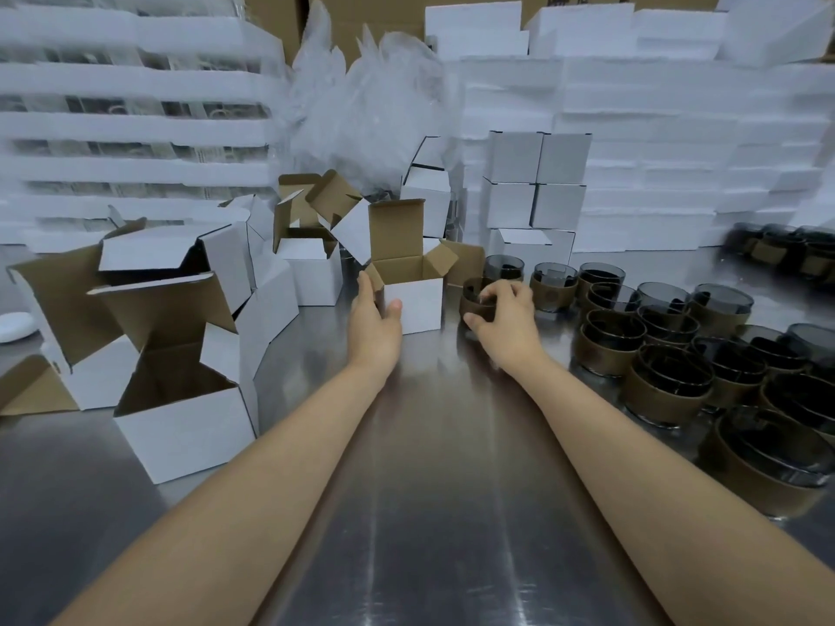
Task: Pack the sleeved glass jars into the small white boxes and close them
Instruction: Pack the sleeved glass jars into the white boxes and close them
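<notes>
- Writing: dark characters are being shown on a brown carton (pixel 565 0) at the top edge, but they are cut off by the frame and unreadable. A round emblem (pixel 549 296) on one jar's brown sleeve is too small to be read.
- The small white box (pixel 413 305) is standing upright on the bench (pixel 429 490) with its lid and flaps raised. It is being touched by the left hand (pixel 375 320), fingers straight along its left side and thumb on the front face.
- The sleeved jar (pixel 474 305) is standing on the bench just right of that box. It is being gripped from above by the right hand (pixel 506 316), fingers curled round the rim, and its near side is being hidden by that hand.
- Further sleeved jars (pixel 668 354) are being kept grouped at the right, with the nearest cut off by the frame.
- Open boxes (pixel 180 399) are lying heaped at the left, and closed boxes (pixel 537 187) are stacked behind.
- Foam slabs (pixel 677 151) at the rear are being rendered blurred.
</notes>
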Motion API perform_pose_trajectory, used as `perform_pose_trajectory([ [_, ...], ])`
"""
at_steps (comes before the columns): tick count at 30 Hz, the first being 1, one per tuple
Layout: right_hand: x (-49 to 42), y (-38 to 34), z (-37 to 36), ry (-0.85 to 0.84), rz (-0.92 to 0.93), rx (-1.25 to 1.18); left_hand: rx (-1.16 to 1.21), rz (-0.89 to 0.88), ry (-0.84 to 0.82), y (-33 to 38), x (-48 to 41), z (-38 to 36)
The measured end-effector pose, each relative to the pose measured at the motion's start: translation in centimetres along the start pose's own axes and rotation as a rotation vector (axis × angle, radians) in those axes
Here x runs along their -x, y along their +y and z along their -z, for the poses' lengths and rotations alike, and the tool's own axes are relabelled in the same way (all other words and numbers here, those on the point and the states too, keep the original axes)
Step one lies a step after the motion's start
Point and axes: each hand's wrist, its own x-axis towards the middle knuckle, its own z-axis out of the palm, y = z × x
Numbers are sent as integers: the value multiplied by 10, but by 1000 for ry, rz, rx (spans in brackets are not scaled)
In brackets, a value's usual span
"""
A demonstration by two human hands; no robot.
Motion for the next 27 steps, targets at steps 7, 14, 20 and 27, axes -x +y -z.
perform_pose_trajectory([
  [7, 7, -9, 4, 135, 31, -363, -342, -408, 155, 7, 14, 1],
  [14, 16, -12, 5, 28, 193, -518, -227, -723, -220, 7, 20, -5],
  [20, 14, -8, 4, -166, 223, -541, -201, -712, -152, 8, 18, -1],
  [27, 12, -9, 0, -107, 340, -454, -6, -588, -178, 5, 13, -4],
])
